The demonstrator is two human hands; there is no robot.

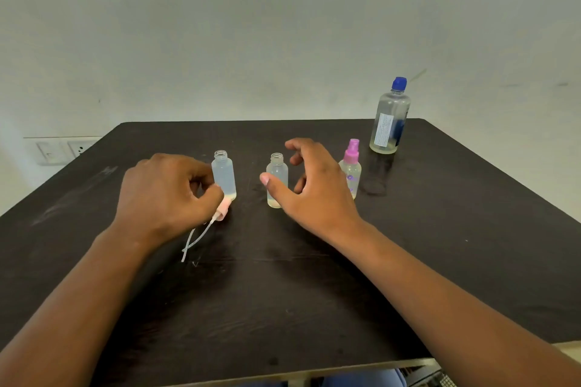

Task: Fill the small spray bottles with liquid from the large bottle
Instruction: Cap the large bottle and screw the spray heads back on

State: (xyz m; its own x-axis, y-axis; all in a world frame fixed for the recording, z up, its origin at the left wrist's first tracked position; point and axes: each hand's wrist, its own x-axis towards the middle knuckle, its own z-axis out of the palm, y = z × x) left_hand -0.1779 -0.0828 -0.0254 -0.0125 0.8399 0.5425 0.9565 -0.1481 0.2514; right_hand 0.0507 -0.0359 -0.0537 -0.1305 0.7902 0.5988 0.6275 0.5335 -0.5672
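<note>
A: What are the small spray bottles looking like?

B: Three are standing upright mid-bench on the dark bench (440, 229). The left small bottle (224, 174) is clear and uncapped, its threaded neck showing bare, with a thin layer of pale yellowish liquid sitting at the bottom. The middle small bottle (276, 177) is also uncapped and is showing a little of the same liquid. The right small bottle (351, 171) is wearing a pink spray top and is carrying a purple flower print.

A: And the large bottle?

B: The large bottle (390, 118) is standing at the far right corner, well apart from the small ones, clear with a blue cap on and a white label, holding a shallow pool of pale liquid.

A: What is the left hand doing?

B: The left hand (163, 195) is sitting just beside the left small bottle. Its fingers are curling inward and pinching a pale pink spray head (221, 210), whose thin dip tube (196, 240) is trailing down toward the bench. A second thin tube seems to be crossing it, though I cannot tell what it belongs to.

A: And the right hand?

B: The right hand (311, 188) is hovering by the middle small bottle with its fingers spread and loosely bent, the thumb (273, 187) lying across the front of that bottle. Whether it is actually touching the bottle, I cannot tell.
</note>
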